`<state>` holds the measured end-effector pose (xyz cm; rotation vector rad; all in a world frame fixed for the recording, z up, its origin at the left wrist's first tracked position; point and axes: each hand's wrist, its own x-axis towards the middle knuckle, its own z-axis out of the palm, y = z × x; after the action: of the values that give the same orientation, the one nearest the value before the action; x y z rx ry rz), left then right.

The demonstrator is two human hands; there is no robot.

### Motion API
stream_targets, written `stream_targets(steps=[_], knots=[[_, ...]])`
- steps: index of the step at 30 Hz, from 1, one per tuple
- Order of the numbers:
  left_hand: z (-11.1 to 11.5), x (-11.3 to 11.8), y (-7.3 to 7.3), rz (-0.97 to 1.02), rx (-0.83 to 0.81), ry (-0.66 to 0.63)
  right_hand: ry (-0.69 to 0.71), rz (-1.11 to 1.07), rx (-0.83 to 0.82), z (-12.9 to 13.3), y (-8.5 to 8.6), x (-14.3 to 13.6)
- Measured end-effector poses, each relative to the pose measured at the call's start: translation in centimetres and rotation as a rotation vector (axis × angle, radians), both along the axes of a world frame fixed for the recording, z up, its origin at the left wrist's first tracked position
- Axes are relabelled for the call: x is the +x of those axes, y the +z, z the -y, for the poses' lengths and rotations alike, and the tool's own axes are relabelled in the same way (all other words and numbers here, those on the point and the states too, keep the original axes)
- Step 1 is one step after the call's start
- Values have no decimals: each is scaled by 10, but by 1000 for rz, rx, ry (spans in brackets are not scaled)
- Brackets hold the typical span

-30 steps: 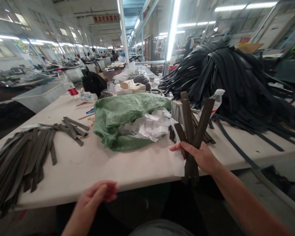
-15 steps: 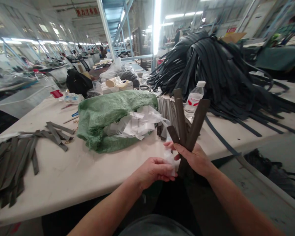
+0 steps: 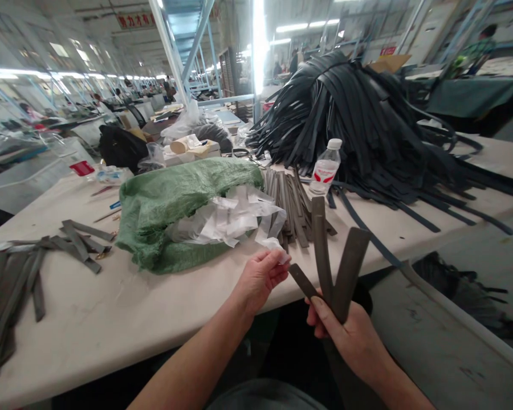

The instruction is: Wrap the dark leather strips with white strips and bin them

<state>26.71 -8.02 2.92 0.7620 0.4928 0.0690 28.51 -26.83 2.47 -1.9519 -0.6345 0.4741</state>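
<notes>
My left hand [image 3: 260,280] pinches a piece of thin white paper [image 3: 277,250] at the table's front edge, close to the white scraps [image 3: 226,219] spilling from a green woven sack [image 3: 154,196]. Past the table's front edge, my right hand [image 3: 346,330] is closed round several dark grey-brown strips [image 3: 353,267], whose upper ends fan out. One shorter strip among them points toward my left hand without touching it. Behind my hands lies a bundle of similar strips [image 3: 288,202]. The lower ends of the held strips are partly hidden by my right hand.
On the pale table [image 3: 166,319] stand a water bottle [image 3: 326,168] and a large heap of long black straps [image 3: 350,114]. More grey strips [image 3: 12,296] lie at the left. A black bag [image 3: 122,148] is farther back.
My left hand has moved up and away from my right hand, with the white paper. My right hand has moved lower with the strips. The view has shifted slightly.
</notes>
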Motion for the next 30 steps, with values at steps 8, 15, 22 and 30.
stream_targets(steps=[8, 15, 22, 30], knots=[[4, 0, -3, -14, 35, -1, -63, 375, -115, -4, -1, 5], [4, 4, -5, -11, 18, -1, -98, 469, -141, -5, -11, 6], [17, -6, -12, 27, 56, -86, -54, 282, -81, -18, -7, 8], [-6, -12, -14, 7, 170, 74, 8, -310, 103, 6, -21, -13]])
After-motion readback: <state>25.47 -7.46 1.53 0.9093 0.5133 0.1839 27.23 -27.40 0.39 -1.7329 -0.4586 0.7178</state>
